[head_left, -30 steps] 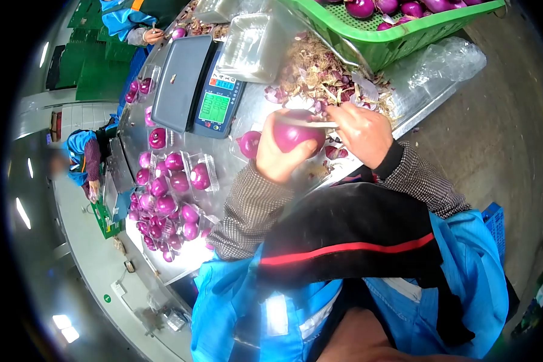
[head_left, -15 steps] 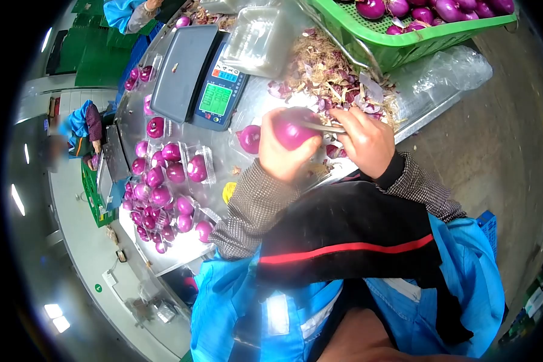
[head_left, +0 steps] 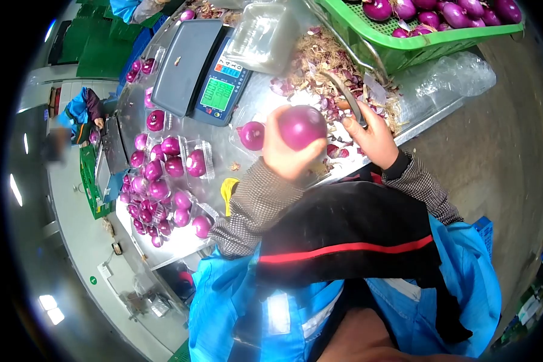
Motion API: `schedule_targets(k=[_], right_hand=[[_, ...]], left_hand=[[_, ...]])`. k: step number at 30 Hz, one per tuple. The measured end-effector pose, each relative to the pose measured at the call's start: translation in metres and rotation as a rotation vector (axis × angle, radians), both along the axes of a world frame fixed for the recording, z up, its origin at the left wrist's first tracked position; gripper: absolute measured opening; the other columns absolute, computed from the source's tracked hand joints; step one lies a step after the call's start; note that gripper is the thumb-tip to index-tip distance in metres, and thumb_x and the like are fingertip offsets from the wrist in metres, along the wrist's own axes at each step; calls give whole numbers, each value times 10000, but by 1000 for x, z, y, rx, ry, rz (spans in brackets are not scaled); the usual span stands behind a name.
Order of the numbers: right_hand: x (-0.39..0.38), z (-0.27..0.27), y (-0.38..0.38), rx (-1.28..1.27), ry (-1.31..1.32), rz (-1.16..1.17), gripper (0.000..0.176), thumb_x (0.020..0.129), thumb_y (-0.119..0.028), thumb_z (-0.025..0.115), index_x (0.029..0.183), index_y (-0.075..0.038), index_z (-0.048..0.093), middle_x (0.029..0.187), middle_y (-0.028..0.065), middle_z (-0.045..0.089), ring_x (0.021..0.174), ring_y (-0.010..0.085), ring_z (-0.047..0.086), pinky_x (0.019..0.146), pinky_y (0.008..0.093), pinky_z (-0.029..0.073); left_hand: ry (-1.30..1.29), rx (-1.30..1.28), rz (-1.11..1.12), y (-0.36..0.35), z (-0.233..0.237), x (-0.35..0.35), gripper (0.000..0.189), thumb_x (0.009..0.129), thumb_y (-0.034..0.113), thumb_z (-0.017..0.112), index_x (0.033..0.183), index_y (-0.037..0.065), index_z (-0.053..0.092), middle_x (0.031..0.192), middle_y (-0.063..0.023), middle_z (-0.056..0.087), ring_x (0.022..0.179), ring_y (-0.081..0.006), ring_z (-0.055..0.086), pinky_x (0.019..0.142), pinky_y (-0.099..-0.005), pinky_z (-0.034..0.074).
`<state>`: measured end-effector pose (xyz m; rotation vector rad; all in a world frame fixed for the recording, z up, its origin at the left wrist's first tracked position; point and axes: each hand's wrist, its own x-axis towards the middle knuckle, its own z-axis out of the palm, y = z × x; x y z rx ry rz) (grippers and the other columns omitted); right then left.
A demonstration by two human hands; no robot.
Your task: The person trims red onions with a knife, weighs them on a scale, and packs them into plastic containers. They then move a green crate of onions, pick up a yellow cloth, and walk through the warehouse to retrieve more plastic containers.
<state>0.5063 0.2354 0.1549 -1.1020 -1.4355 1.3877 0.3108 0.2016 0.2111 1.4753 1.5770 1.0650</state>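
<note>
A large, smooth red onion (head_left: 303,127) sits in my left hand (head_left: 282,154), whose fingers and thumb wrap around it. To its right, my right hand (head_left: 374,140) is closed on a curved knife (head_left: 347,95), its blade pointing up and away, apart from the onion. Just left of my left hand, a smaller red onion (head_left: 251,136) lies in a clear plastic tray. Beyond my hands is a heap of dry onion skins and roots (head_left: 323,57) on the metal table (head_left: 214,148).
A digital scale (head_left: 187,69) stands at the far left, beside stacked clear trays (head_left: 262,37). Several onions in clear trays (head_left: 157,172) crowd the left side. A green basket (head_left: 428,43) of onions is at the back right, near a plastic bag (head_left: 455,75). Another person (head_left: 78,114) works farther left.
The knife has come away from the onion and now points up. My right hand has shifted slightly right and down. My left hand still holds the onion.
</note>
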Motion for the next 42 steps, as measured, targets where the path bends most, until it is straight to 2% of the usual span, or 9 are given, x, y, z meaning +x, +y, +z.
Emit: schedule_targets(k=[2, 4, 11, 16, 21, 22, 24, 34, 42], right_hand=[[8, 5, 10, -472, 324, 328, 482, 945, -349, 608, 1292, -39, 483, 879, 9, 592, 709, 58, 558, 574, 211, 462], [-1, -8, 6, -766, 604, 468, 494, 945, -338, 609, 1305, -32, 465, 877, 2, 583, 651, 40, 520, 522, 183, 412], [-44, -11, 5, -463, 202, 382, 496, 854, -219, 712, 1247, 13, 518, 1118, 92, 617, 1021, 164, 599, 889, 304, 495], [-103, -14, 6, -129, -331, 396, 499, 870, -347, 679, 1205, 5, 564, 1043, 154, 669, 882, 195, 654, 798, 327, 514], [-123, -41, 1, -75, -558, 397, 465, 901, -361, 631, 1206, -27, 522, 828, 142, 678, 728, 203, 672, 655, 328, 508], [-118, -55, -3, -86, -497, 322, 442, 905, -333, 631, 1203, -30, 511, 802, 139, 671, 708, 192, 670, 631, 317, 505], [-107, -67, -9, -70, -512, 279, 409, 913, -283, 618, 1172, 5, 486, 772, 112, 667, 680, 168, 656, 597, 291, 488], [-98, -92, -39, -430, -292, 423, 411, 877, -255, 594, 1184, 11, 526, 935, 145, 681, 835, 207, 676, 733, 311, 522], [-102, -82, -11, -222, -312, 279, 249, 874, -125, 605, 1082, 12, 595, 843, 82, 662, 788, 169, 624, 725, 308, 496]], left_hand=[[-419, -165, -56, -6, 8, 14, 831, 625, 130, 851, 1302, 21, 383, 1179, -132, 535, 1065, -221, 571, 926, -336, 483], [5, -34, -154, -15, -13, 10, 840, 634, 134, 836, 1326, 4, 379, 1222, -149, 534, 1128, -227, 557, 963, -343, 455], [613, 333, -102, -5, -57, -107, 580, 799, 264, 705, 1278, 14, 495, 1172, -214, 558, 1074, -357, 557, 928, -430, 445], [767, -106, 280, 15, -131, -214, 530, 911, 359, 594, 1302, 14, 497, 1129, -236, 592, 1033, -368, 589, 911, -423, 467], [481, -605, 195, 11, -137, -233, 378, 925, 347, 494, 1083, 33, 635, 1119, -241, 625, 1063, -376, 598, 923, -431, 466], [663, -434, 197, -3, -161, -246, 296, 933, 289, 533, 1008, 17, 624, 804, -158, 685, 645, -253, 687, 650, -364, 547], [635, -585, 204, -28, -161, -242, 320, 931, 304, 540, 964, -6, 616, 792, -172, 676, 636, -258, 680, 657, -363, 548], [487, -445, -195, -10, -140, -223, 461, 878, 222, 588, 1303, 69, 499, 1175, -179, 591, 1102, -258, 591, 816, -360, 521], [-76, -448, 62, -47, -152, -215, 193, 879, 205, 639, 980, 48, 691, 774, -55, 667, 571, -123, 567, 548, -268, 472]])
